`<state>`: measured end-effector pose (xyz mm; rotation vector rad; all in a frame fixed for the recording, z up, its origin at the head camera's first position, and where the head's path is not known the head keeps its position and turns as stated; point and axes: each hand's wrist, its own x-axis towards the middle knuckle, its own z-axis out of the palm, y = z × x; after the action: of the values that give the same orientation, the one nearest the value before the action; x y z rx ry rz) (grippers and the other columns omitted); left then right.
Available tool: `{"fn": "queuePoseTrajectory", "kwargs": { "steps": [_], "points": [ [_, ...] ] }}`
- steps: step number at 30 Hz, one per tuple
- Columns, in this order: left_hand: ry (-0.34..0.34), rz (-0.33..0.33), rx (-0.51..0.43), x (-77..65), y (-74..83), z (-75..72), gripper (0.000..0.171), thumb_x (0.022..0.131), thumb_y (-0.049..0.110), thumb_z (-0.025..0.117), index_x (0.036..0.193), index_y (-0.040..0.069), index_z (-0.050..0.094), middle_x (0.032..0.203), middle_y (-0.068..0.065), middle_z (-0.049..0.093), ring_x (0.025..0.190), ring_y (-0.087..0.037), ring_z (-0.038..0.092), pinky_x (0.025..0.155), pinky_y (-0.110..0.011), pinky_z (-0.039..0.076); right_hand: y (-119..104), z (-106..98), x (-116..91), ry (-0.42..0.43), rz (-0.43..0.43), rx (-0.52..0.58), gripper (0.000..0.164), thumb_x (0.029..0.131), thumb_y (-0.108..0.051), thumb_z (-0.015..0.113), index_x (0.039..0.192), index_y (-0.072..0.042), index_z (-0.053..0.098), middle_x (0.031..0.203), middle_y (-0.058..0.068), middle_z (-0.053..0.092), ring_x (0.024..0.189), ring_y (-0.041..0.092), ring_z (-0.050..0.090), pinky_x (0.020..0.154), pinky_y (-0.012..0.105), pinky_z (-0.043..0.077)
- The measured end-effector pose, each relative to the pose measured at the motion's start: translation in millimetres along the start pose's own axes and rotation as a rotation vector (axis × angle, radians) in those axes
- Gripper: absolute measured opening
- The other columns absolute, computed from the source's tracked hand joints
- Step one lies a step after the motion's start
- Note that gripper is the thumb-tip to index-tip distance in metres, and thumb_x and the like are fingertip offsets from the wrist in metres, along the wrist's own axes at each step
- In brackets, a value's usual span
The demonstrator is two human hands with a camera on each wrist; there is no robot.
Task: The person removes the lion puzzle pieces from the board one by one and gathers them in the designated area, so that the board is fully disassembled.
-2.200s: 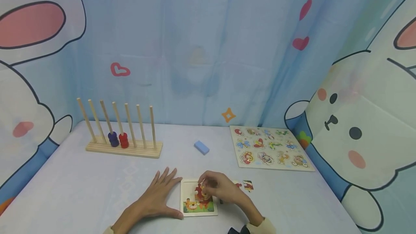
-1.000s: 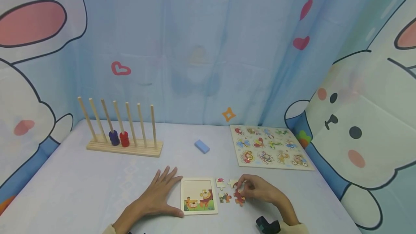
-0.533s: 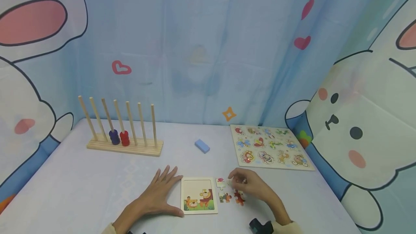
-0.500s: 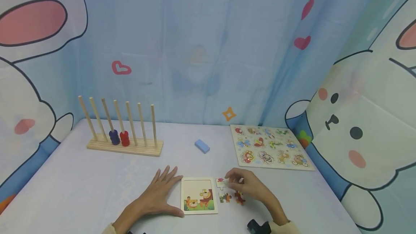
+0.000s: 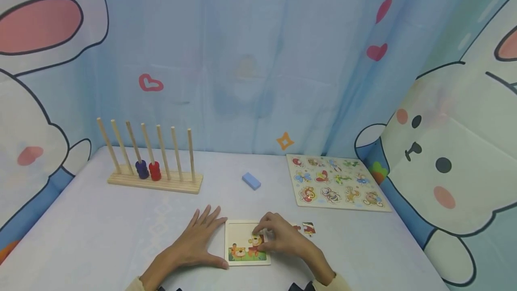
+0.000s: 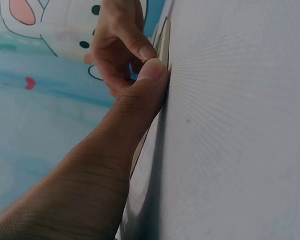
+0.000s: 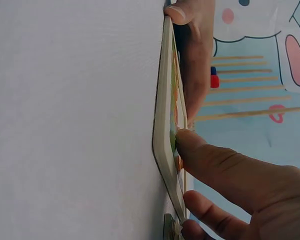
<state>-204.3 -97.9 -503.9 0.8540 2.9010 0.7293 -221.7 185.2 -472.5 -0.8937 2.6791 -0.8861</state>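
In the head view a small framed jigsaw puzzle (image 5: 240,230) lies on the white table, with tiger pieces along its lower part. My left hand (image 5: 195,244) is spread along its left side, thumb at the lower corner and index finger at the upper corner. My right hand (image 5: 282,237) reaches over the right side of the frame. Its thumb and index finger bracket a tiger-face puzzle piece (image 5: 256,240) there, pinching it. The right wrist view shows the thumb (image 7: 190,142) down on the picture surface. Loose puzzle pieces (image 5: 308,228) lie right of the frame, partly hidden behind my right hand.
A wooden peg rack (image 5: 157,184) with dark blue and red beads stands at the back left. A blue block (image 5: 251,181) lies behind the puzzle. At the back right is an animal picture board (image 5: 337,185). A cartoon curtain (image 5: 242,57) hangs behind the table.
My right hand has moved left from the loose pieces onto the right side of the framed puzzle, uncovering pieces further right. My left hand has stayed in place.
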Motion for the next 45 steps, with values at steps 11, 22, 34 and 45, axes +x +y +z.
{"fn": "queuePoseTrajectory", "kwargs": {
  "steps": [11,22,34,45],
  "points": [
    [-0.005,-0.001,-0.017,-1.4,-1.1,-0.1,0.111,0.059,0.08,0.067,0.146,0.017,0.04,0.158,-0.013,0.021,0.146,-0.039,0.009,0.116,-0.06,0.002,-1.3,3.0,1.3,-0.014,0.011,0.03,0.029,0.075,-0.03,0.081,0.101,-0.023,0.071,0.102,-0.012,0.056,0.099,0.013,0.046,0.087,0.032,0.043],
    [0.007,0.003,-0.018,-1.8,-3.1,1.5,0.111,0.059,0.08,0.067,0.146,0.017,0.04,0.158,-0.012,0.022,0.146,-0.039,0.009,0.116,-0.06,0.003,-0.6,1.8,0.4,-0.018,0.023,0.09,0.026,0.078,-0.025,0.079,0.102,-0.021,0.07,0.103,-0.011,0.059,0.099,0.014,0.046,0.087,0.032,0.041],
    [0.008,0.007,-0.026,-1.7,-1.9,-0.6,0.111,0.059,0.079,0.068,0.146,0.016,0.04,0.158,-0.013,0.022,0.146,-0.039,0.009,0.116,-0.06,0.003,-3.9,0.1,0.7,-0.022,-0.002,0.056,0.03,0.077,-0.019,0.08,0.101,-0.023,0.063,0.1,-0.013,0.06,0.098,0.011,0.047,0.09,0.034,0.039],
    [0.012,0.022,-0.005,-0.5,-1.8,0.5,0.111,0.06,0.08,0.067,0.146,0.017,0.039,0.158,-0.013,0.021,0.146,-0.04,0.01,0.116,-0.06,0.003,-5.9,-4.2,0.4,-0.033,0.036,0.142,0.023,0.081,-0.013,0.077,0.097,-0.021,0.063,0.091,-0.012,0.061,0.085,0.011,0.052,0.075,0.025,0.045]
  ]
}}
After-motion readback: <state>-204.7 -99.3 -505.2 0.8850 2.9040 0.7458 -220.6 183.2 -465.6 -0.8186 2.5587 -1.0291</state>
